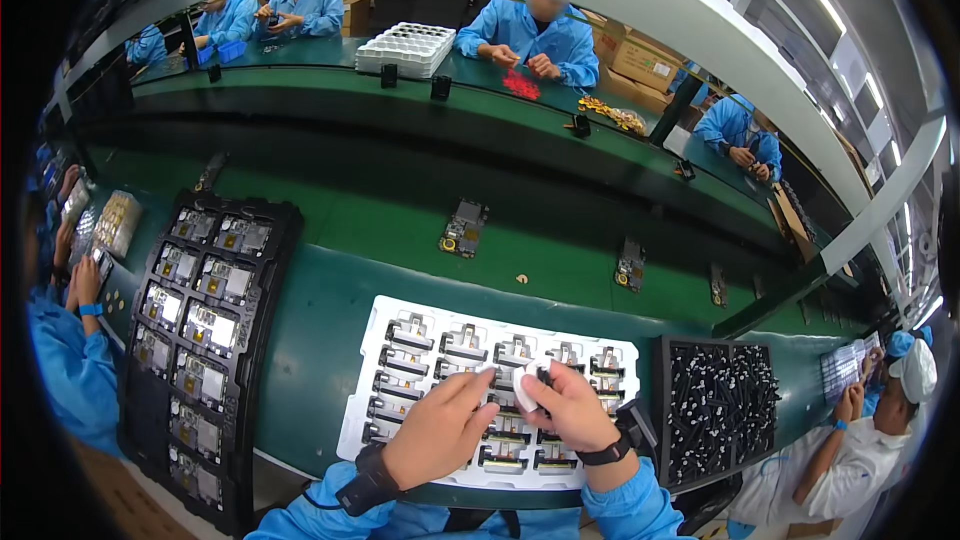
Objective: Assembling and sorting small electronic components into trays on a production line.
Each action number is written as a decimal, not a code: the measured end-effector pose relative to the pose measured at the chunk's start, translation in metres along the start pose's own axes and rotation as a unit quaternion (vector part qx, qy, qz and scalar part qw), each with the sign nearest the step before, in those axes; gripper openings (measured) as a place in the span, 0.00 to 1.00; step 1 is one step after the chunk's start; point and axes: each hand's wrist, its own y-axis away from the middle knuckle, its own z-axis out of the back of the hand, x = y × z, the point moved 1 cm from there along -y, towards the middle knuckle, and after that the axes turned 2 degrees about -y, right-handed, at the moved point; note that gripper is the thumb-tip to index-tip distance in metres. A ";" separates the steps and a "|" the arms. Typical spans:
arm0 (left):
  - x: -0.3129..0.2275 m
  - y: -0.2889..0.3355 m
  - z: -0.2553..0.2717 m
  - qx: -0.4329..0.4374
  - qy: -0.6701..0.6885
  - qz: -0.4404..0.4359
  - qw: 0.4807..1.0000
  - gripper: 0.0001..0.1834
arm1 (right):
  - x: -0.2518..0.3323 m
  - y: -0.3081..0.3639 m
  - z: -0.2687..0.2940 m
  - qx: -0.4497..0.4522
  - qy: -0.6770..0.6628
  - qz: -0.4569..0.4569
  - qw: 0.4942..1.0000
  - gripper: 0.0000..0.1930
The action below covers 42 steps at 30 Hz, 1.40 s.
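Note:
My right hand pinches a small white rounded piece with a dark part beside it; its exact kind is hard to make out. Fingers stretched and holding nothing that I can see, my left hand hovers just left of that piece. Both hands are over a white plastic tray, whose pockets hold rows of small black-and-silver assemblies. My hands and wrists cover some of the middle and near pockets. Each wrist wears a black band.
A black tray of circuit boards lies left; a black divided box of small black parts stands right. Beyond, circuit boards lie spaced along the green line. Co-workers sit across and at both sides. A slanting metal post rises at right.

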 end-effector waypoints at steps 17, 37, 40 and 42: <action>0.010 -0.009 -0.010 -0.357 0.508 -0.021 0.784 0.16 | -0.019 0.017 -0.022 0.110 -0.188 -0.049 0.975 0.17; -0.005 -0.006 -0.006 -0.414 0.225 -0.099 0.876 0.06 | -0.031 0.013 -0.041 -0.077 -0.395 -0.003 0.915 0.10; -0.016 0.015 0.002 -0.323 0.472 -0.047 0.819 0.05 | -0.016 0.021 -0.026 -0.102 -0.444 -0.013 0.890 0.08; -0.012 0.025 0.012 -0.276 0.551 -0.017 0.787 0.05 | -0.014 0.020 -0.005 -0.087 -0.420 0.006 0.903 0.08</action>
